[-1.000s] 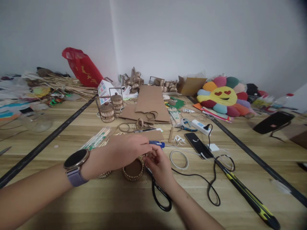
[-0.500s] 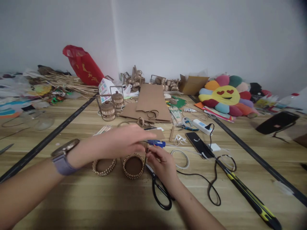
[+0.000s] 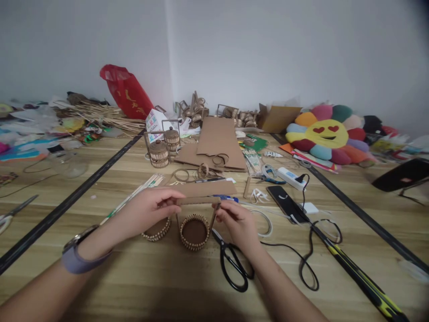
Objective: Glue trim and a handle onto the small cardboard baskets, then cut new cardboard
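Observation:
A small round basket (image 3: 195, 245), its wall made of short wooden sticks and its floor brown, stands on the table before me. Upright cardboard strips rise at its two sides, and a cardboard strip (image 3: 200, 201) lies across their tops as a handle. My left hand (image 3: 157, 208) pinches the left end of this strip between thumb and fingers. At the right corner, my right hand (image 3: 237, 221) is closed on the strip's other end. Partly behind my left wrist sits a second stick basket (image 3: 157, 234). Black-handled scissors (image 3: 234, 264) lie beside my right hand.
Finished lidded baskets (image 3: 158, 154) with handles stand at back left. Cardboard sheets (image 3: 216, 138) lie at the centre back. To the right are a phone (image 3: 286, 203), a power strip (image 3: 291, 178), a black cable (image 3: 301, 268) and a yellow-black tool (image 3: 362, 273). Another pair of scissors (image 3: 20, 209) lies far left.
My left hand has moved back leftwards from over the basket and now grips the strip's left end. The right hand stays at the right corner. The view has shifted slightly left.

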Demonstrator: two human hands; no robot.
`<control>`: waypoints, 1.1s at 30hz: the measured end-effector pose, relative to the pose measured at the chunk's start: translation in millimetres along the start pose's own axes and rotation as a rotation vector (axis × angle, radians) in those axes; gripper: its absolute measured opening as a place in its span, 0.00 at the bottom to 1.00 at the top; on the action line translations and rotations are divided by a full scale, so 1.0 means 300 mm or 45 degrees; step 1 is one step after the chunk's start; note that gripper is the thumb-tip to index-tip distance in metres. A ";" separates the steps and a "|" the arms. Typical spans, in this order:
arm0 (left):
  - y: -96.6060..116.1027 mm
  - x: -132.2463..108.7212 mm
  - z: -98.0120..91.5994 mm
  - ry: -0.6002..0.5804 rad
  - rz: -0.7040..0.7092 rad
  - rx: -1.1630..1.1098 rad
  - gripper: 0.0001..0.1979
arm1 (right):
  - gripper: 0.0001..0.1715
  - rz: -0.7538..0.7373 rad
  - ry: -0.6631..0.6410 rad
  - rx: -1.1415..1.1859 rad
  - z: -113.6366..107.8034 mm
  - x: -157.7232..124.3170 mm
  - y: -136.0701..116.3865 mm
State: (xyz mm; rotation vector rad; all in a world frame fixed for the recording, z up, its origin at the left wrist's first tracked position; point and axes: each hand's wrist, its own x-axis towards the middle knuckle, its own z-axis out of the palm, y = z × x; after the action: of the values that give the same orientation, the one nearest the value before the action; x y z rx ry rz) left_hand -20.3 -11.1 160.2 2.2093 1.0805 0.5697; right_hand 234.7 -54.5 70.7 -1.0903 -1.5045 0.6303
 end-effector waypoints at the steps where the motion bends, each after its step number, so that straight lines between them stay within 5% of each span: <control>1: 0.005 -0.009 0.009 0.007 -0.011 0.000 0.16 | 0.11 0.015 -0.009 0.011 -0.002 0.005 0.000; 8: 0.026 -0.039 0.008 0.018 -0.011 0.181 0.19 | 0.12 0.113 -0.051 0.109 -0.001 0.004 0.019; 13: 0.077 0.015 -0.025 0.178 0.275 0.259 0.18 | 0.11 0.075 -0.061 0.160 0.011 -0.001 0.020; 18: 0.175 0.142 -0.018 -0.065 0.679 0.413 0.13 | 0.11 0.049 -0.063 0.136 0.013 0.003 0.019; 24: 0.258 0.225 0.041 -0.368 0.654 0.679 0.08 | 0.11 0.006 -0.049 0.048 -0.001 -0.001 0.016; 29: 0.264 0.218 0.066 -0.344 0.622 0.810 0.11 | 0.11 0.052 -0.069 0.081 -0.010 -0.003 0.007; 33: 0.230 0.229 0.071 -0.313 0.647 0.799 0.12 | 0.23 0.267 0.024 0.021 -0.075 0.018 0.040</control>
State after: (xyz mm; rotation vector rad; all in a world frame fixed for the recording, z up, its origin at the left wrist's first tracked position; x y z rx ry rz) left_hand 70.0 4.3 199.7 3.0406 0.6068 0.1470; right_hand 259.8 -48.4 68.3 -1.2480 -1.3769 0.7728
